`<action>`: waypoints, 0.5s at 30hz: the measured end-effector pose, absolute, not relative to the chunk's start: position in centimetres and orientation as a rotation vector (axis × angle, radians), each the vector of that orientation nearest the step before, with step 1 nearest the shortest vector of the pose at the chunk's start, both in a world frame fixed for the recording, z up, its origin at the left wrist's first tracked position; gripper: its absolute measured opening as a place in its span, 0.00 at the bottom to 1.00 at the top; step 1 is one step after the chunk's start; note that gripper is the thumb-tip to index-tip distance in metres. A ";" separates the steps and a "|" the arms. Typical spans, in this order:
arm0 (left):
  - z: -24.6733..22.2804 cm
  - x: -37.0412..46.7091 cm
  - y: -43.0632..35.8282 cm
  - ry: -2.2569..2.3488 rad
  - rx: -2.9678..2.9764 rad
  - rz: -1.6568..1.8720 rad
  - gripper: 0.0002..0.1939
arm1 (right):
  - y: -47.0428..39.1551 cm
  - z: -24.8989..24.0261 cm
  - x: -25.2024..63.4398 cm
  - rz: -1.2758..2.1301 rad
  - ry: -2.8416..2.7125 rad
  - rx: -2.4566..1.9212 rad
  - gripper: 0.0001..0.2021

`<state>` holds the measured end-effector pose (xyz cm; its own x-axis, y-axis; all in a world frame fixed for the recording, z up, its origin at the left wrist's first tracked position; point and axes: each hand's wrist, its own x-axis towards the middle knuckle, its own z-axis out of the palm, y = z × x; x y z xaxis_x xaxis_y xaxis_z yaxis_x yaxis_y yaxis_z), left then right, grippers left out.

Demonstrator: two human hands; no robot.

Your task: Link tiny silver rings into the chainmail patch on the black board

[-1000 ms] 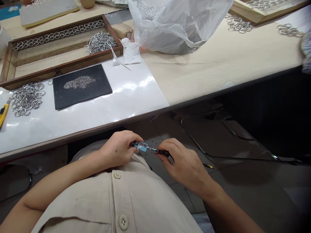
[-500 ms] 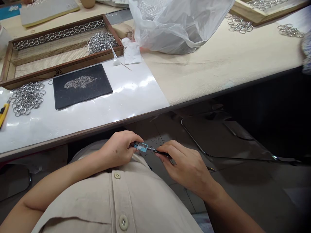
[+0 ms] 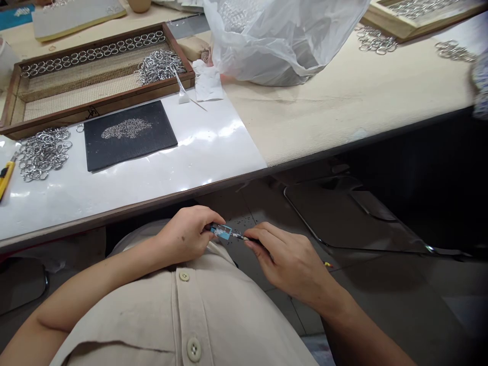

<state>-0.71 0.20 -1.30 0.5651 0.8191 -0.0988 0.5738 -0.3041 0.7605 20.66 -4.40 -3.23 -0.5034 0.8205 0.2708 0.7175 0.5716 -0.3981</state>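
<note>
The worktop (image 3: 324,117), part white sheet (image 3: 145,180), part beige covering, bears a brown wooden tray (image 3: 102,105), a dark mat (image 3: 162,124), a loose heap of metal rings (image 3: 43,152), a yellow cutter (image 3: 5,175) and a bulging plastic bag (image 3: 282,46).

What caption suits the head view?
Left hand pinches a blue-ended piece, right hand a slim tool, beside the worktable.

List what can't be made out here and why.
Head view: type of tool, mostly hidden by right hand.
Head view: one end of blue piece, hidden by left hand.
Head view: rest of yellow cutter, cut off by left edge.
Head view: shape of each speck on black mat, too small.
</note>
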 end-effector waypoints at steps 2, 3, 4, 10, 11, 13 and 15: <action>-1.3 -0.7 0.2 1.112 2.008 0.396 0.12 | -4.5 -3.3 20.7 0.332 -2.376 -1.248 0.08; -1.3 -0.7 0.2 1.111 2.005 0.394 0.12 | -4.5 -3.3 20.7 0.343 -2.373 -1.252 0.08; -1.3 -0.7 0.2 1.113 2.001 0.392 0.12 | -4.5 -3.3 20.7 0.360 -2.369 -1.261 0.07; -1.1 -0.6 0.1 1.125 1.987 0.394 0.11 | -4.7 -3.7 20.7 0.385 -2.306 -1.384 0.06; -1.1 -0.6 0.1 1.127 1.988 0.395 0.12 | -4.7 -3.8 20.6 0.372 -2.299 -1.397 0.05; -1.1 -0.6 0.1 1.127 1.989 0.392 0.12 | -4.7 -3.8 20.5 0.343 -2.300 -1.406 0.02; -1.2 -0.7 0.1 1.124 1.990 0.386 0.11 | -4.6 -3.8 20.4 0.317 -2.310 -1.397 0.01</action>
<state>-0.65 0.14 -1.18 0.5585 0.8214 -0.1156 0.5772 -0.2848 0.7653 20.41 -4.60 -3.78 -0.4068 0.8830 0.2341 0.7873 0.4688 -0.4005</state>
